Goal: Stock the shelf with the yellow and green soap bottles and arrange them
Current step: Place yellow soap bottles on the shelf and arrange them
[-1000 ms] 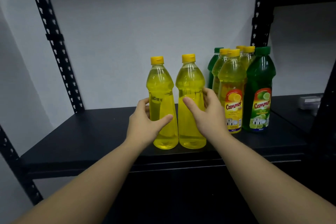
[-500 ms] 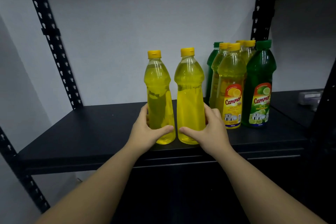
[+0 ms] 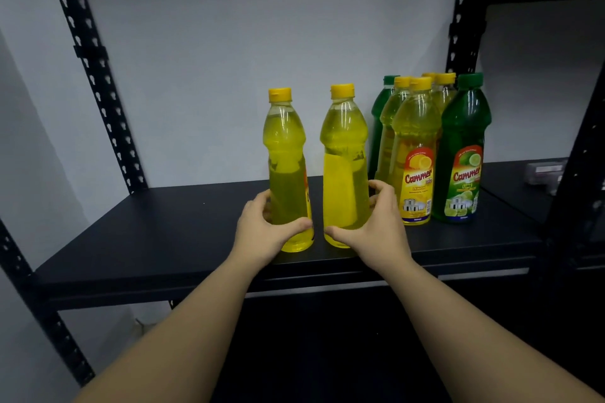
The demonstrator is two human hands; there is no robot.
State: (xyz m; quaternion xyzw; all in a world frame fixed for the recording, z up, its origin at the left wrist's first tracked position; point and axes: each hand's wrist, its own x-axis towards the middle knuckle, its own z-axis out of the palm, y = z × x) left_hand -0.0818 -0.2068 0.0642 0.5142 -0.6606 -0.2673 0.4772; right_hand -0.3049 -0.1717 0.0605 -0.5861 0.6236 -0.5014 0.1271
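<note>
I am gripping two yellow soap bottles (image 3: 343,167) mid-frame, left hand (image 3: 265,232) and right hand (image 3: 376,229) curling round each, near the shelf (image 3: 163,239) edge. I am thinking a bump could be tipping them off.

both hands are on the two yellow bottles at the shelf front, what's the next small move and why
Probably twist both bottles so their labels face out. The left hand grips the left yellow bottle, the right hand the right yellow bottle, both upright on the shelf, labels turned away, while the stocked lemon bottle and lime bottle face forward.
</note>
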